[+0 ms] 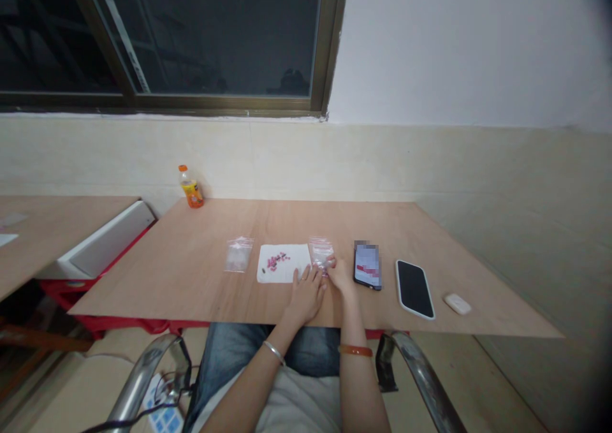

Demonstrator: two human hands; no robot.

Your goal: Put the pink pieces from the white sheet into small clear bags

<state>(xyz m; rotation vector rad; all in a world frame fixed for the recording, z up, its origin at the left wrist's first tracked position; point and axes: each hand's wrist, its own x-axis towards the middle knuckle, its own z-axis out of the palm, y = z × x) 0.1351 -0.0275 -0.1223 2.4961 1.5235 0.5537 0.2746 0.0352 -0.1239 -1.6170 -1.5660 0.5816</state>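
My left hand (307,294) lies flat with its fingers apart on the lower right corner of a white sheet (296,254). Small pink and purple pieces (276,262) are scattered on the left half of that sheet, with one dark piece near its edge. Just right of the sheet is a clear zip bag (321,248). My right hand (340,276) is at the bag's lower right edge, fingers bent together; a tiny purplish bit shows by the fingertips, but what they pinch is too small to make out.
Another clear zip bag (238,254) lies left of the sheet. To the right are a lit phone (367,266), a dark-screened phone (415,289) and a small white case (458,303). An orange drink bottle (192,189) stands at the table's back left corner. Metal armrests flank my seat.
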